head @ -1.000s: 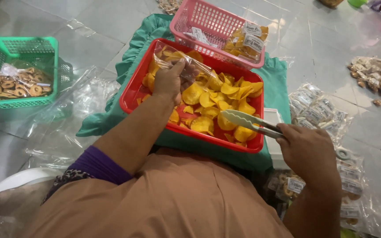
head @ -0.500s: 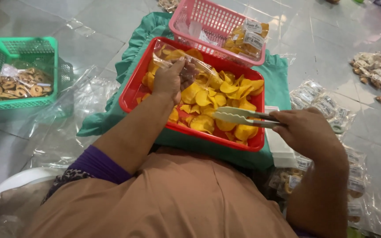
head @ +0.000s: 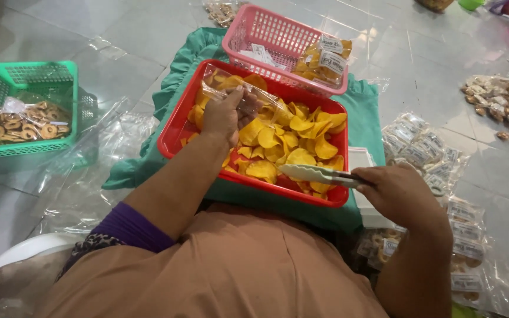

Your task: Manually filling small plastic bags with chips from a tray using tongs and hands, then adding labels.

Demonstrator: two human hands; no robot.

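Observation:
A red tray (head: 175,132) full of yellow and orange chips (head: 293,132) rests on a green cloth (head: 363,112) in front of me. My left hand (head: 222,115) holds open a clear plastic bag (head: 248,88) with some chips in it, inside the tray's left part. My right hand (head: 399,191) grips pale green tongs (head: 313,173). The tongs' tips lie low over the chips near the tray's front edge, nearly closed; I cannot tell whether a chip is between them.
A pink basket (head: 266,29) behind the tray holds labelled chip bags (head: 325,62). A green basket (head: 27,79) with ring-shaped snacks stands at the left. Packed snack bags (head: 422,147) and loose plastic sheets (head: 98,141) lie on the tiled floor. A white box (head: 362,162) sits beside the tray.
My right hand has drawn the tongs left and lower, toward the tray's front edge, and their tips have come closer together. My left hand still holds the bag in place.

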